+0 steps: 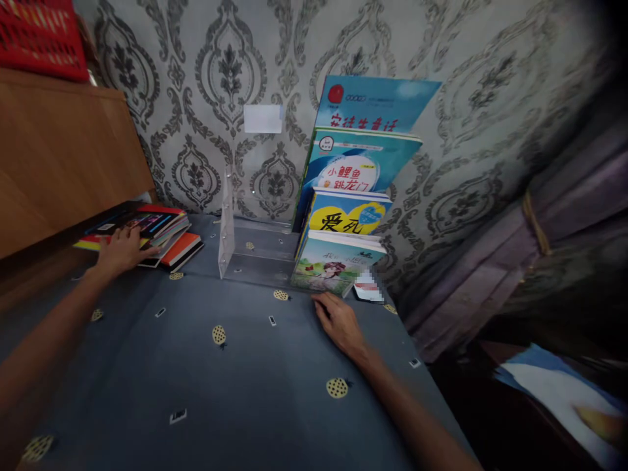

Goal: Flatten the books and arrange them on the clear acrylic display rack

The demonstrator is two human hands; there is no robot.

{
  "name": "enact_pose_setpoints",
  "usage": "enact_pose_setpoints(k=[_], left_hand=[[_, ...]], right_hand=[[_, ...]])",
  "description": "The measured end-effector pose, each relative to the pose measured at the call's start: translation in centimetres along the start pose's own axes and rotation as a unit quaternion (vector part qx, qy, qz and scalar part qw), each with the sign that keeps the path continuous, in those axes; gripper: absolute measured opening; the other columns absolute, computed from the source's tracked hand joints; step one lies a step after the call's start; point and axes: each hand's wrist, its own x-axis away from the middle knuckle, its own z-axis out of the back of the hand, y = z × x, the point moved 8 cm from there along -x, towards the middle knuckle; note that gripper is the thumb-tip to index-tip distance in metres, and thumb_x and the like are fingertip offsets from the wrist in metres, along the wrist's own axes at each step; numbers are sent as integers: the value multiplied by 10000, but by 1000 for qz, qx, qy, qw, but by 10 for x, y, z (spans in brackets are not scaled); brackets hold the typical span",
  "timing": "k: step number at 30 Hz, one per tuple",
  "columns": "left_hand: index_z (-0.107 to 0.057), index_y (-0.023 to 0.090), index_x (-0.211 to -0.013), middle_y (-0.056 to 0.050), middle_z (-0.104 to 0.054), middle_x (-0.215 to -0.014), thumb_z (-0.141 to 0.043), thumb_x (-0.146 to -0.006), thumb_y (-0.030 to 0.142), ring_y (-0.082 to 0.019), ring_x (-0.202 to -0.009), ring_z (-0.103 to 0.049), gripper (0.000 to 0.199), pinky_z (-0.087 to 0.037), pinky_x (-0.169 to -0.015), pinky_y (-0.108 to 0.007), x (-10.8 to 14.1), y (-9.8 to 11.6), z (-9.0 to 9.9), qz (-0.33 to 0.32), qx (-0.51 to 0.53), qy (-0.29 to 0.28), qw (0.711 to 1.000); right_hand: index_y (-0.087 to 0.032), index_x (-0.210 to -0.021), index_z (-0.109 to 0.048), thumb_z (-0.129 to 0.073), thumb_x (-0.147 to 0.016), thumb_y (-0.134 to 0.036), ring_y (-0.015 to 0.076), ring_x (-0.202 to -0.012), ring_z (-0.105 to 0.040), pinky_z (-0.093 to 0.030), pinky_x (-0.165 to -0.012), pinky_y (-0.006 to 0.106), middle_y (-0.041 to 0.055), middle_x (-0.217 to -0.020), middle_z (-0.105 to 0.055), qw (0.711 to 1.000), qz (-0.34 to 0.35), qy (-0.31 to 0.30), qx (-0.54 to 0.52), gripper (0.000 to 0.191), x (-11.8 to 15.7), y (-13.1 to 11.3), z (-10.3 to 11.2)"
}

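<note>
My left hand (120, 250) lies with spread fingers on the top of a stack of books (142, 219) at the left side of the table. A book with an orange cover (181, 250) sticks out from under that stack. On the tablecloth, just in front of a row of upright picture books (360, 167), rests my right hand (338, 320). Its fingers are curled in, and nothing shows in them. The row leans back in the right part of a clear plastic book stand (226, 226). Its front book has a green cover (324, 267) with a drawn child.
A dark tablecloth (235, 386) with pineapple prints covers the table. A wooden cabinet (69, 144) stands at the left, with a red basket (42, 39) on top. Patterned wallpaper is behind; a tied curtain (471, 268) hangs right. A blurred white object (367, 288) sits beside the books.
</note>
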Motion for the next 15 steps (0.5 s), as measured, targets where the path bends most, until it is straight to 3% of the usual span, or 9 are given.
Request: enact_pose_setpoints(k=[5, 11, 15], left_hand=[[-498, 22, -1346, -348, -582, -1351, -252, -1022, 582, -453, -1230, -577, 692, -426, -981, -699, -9, -5, 0, -3, -69, -4, 998], [-572, 73, -1285, -295, -596, -1333, -189, -1001, 670, -433, -1162, -617, 764, -450, -963, -657, -15, 4, 4, 8, -93, -30, 995], [-626, 77, -1170, -257, -642, -1238, -174, -1016, 645, -433, -1132, -629, 742, -446, -949, -669, -14, 5, 7, -13, -42, 12, 999]], right_hand=[[-227, -1060, -709, -462, -961, -215, 238, -860, -707, -575, -797, 359, 85, -938, -740, 1000, -3, -1, -14, 267, 0, 2, 2], [-218, -1033, -710, -453, -966, -222, 241, -851, -700, -566, -795, 355, 94, -914, -729, 1000, -7, -8, -14, 266, -1, 1, 1], [-210, -1042, -706, -453, -961, -221, 247, -855, -701, -568, -801, 367, 98, -914, -730, 1000, -7, -8, -18, 266, 0, 2, 0]])
